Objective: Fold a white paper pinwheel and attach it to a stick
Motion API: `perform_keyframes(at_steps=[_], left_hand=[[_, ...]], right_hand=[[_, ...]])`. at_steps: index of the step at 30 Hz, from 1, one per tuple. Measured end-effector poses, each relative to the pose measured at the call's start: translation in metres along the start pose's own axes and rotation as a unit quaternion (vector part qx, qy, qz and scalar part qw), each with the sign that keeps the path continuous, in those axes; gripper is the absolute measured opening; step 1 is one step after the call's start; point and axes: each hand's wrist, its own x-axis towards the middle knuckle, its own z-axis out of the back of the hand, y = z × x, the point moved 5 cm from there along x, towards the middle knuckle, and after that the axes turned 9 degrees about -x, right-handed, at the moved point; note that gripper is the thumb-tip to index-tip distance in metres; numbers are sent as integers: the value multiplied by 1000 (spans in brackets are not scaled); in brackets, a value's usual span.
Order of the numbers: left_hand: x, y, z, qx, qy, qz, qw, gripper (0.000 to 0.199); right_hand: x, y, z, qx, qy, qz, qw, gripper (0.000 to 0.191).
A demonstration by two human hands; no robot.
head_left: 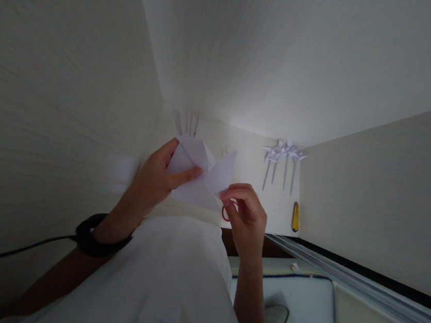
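Observation:
A white paper pinwheel point(189, 154), its blades partly folded, is held between both hands above the table. My left hand point(159, 173) grips it from the left, with the thumb pressed near its middle and the fingers behind. My right hand point(246, 209) pinches the lower tip of the right-hand blade between thumb and fingertips. Under the right fingertips a red ring point(225, 213) shows in part, lying on the table or close to it; the hand hides the rest.
Several thin white sticks point(191, 123) lie at the back left of the white table point(248, 168). Finished pinwheels on sticks point(287, 151) lie at the right. A yellow-handled cutter point(295, 217) rests near the right edge. Walls enclose the table; a black cable point(14, 251) trails from my left wrist.

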Motion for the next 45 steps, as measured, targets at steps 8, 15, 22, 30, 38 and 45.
perform_keyframes(at_steps=[8,15,22,30,38,45], left_hand=[[-1,0,-1,42,18,-7,999,27],[-3,-3,-5,22,29,6,999,26],[-7,-5,-6,31,37,-7,999,20],[-2,2,-2,101,43,-62,992,28],[-2,-1,-5,135,50,-90,985,31],[-8,0,-14,194,107,-116,968,30]], right_hand=[[-8,-7,4,-20,28,-12,999,20],[-10,2,4,-23,35,30,999,18],[-8,7,6,-59,22,32,998,15],[-7,10,9,-77,6,55,996,18],[-11,24,9,-164,-14,119,979,16],[-11,36,1,-224,6,186,957,16]])
